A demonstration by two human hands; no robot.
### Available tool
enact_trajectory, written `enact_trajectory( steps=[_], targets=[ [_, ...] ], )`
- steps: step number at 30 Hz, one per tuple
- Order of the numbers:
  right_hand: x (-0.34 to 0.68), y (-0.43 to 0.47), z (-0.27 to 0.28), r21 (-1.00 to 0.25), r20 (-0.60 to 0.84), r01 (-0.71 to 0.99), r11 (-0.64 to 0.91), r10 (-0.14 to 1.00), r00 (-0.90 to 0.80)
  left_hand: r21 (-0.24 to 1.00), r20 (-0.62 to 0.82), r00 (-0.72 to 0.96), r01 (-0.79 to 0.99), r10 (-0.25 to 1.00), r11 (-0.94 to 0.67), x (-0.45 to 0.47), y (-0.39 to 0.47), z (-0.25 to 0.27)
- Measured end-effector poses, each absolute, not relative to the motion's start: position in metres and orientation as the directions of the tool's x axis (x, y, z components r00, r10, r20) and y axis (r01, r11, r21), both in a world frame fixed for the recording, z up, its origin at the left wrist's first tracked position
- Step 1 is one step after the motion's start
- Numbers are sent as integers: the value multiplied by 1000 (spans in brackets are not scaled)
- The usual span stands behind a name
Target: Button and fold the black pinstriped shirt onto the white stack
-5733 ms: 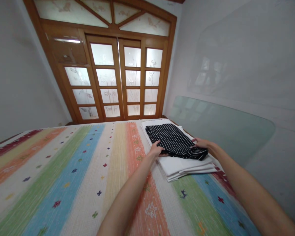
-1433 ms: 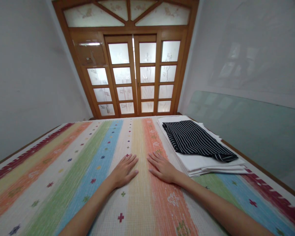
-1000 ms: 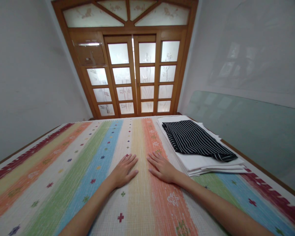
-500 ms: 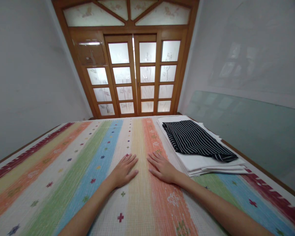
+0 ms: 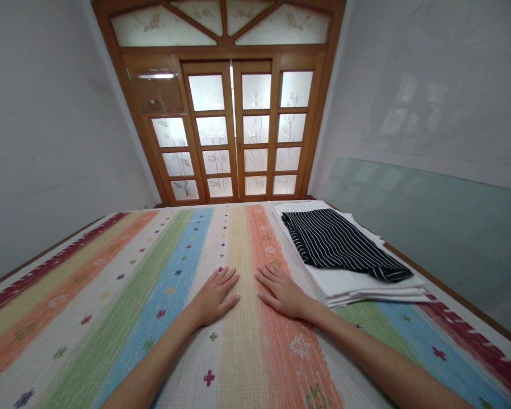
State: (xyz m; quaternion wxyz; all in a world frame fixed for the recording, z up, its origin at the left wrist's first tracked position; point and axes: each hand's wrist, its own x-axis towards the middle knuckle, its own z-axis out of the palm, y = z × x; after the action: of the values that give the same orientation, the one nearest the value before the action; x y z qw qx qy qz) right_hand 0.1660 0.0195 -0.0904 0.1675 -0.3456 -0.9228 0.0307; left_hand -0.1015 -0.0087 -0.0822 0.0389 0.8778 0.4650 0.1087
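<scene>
My left hand (image 5: 215, 296) lies flat, palm down, on a striped, multicoloured bedspread (image 5: 242, 352). Its fingers are stretched out and hold nothing. A short gap to the right, my right hand (image 5: 280, 291) rests the same way on an orange stripe, fingers open. The hands do not touch each other. Nearest to my right hand, on the right side of the bedspread, is a stack of folded white cloth (image 5: 344, 287). On top of it lies a folded black garment with thin white stripes (image 5: 343, 241).
Wooden doors with frosted panes (image 5: 234, 130) stand beyond the far edge. A pale wall (image 5: 46, 113) is on the left. Along the right side runs a greenish glass-like panel (image 5: 417, 221) against the wall.
</scene>
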Motion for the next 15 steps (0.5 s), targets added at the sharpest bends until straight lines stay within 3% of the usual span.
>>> enact_trajectory(
  steps=[15],
  targets=[
    [166, 21, -93, -185, 301, 619, 764, 643, -704, 168, 142, 541, 812, 829, -559, -102, -8, -84]
  ],
)
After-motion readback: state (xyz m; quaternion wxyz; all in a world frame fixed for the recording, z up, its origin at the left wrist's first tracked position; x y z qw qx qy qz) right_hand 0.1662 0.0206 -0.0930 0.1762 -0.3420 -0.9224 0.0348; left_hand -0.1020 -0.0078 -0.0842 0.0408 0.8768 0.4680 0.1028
